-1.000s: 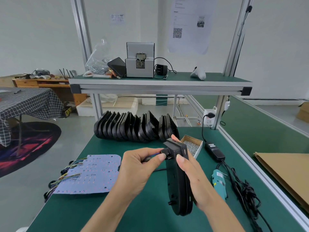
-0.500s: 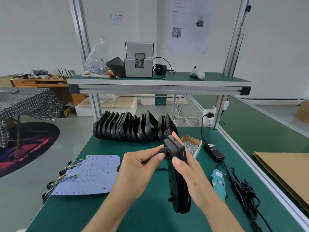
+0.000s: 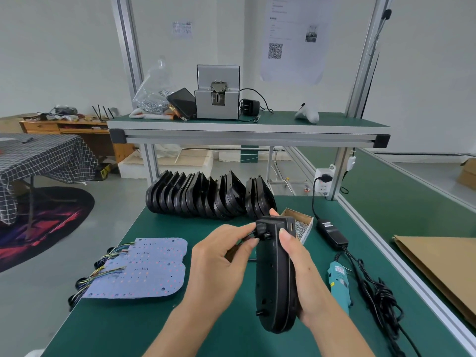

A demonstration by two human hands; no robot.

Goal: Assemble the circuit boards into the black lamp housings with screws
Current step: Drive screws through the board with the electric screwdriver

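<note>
Black housing (image 3: pixel 277 276) stands on edge in my right hand (image 3: pixel 304 274), long axis running away from me. My left fingers (image 3: pixel 251 239) pinch what looks like a cable gland at its far end. Boards (image 3: pixel 144 269) lie left of them.

A single wide-angle view looks from the person's head, forward and down. The green surface (image 3: pixel 159 318) lies close below; a shelf (image 3: pixel 247 128) crosses ahead.

A grey screw feeder (image 3: pixel 217 96) sits on the upper shelf (image 3: pixel 247 136) at twelve o'clock; cardboard sheet (image 3: pixel 443 269) lies at three o'clock.
</note>
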